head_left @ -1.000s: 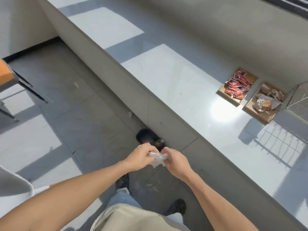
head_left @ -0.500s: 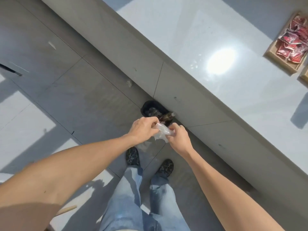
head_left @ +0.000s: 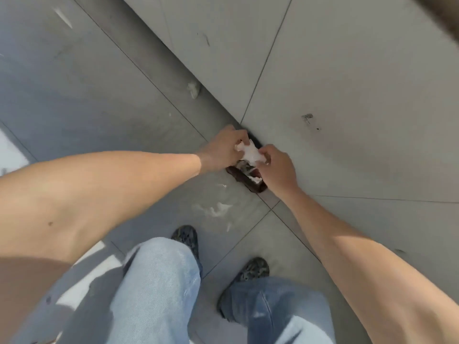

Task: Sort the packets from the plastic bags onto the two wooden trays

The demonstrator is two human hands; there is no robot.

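A crumpled clear plastic bag (head_left: 249, 151) is pinched between my left hand (head_left: 222, 151) and my right hand (head_left: 277, 167), each holding one end. Both hands hover just above a small dark bin (head_left: 246, 178) that stands on the floor against the counter's base. Scraps of plastic and wrappers show inside the bin. Neither wooden tray nor any packet is in view; the countertop is out of frame.
The grey counter front (head_left: 347, 83) rises on the right, with tiled floor (head_left: 87, 95) on the left. My legs in light jeans and dark shoes (head_left: 253, 270) stand below the hands. A small white scrap (head_left: 193, 90) lies at the counter's foot.
My view has tipped down and closer to the floor; the trays have left the frame. Both hands, still gripping the bag, have come down over the bin.
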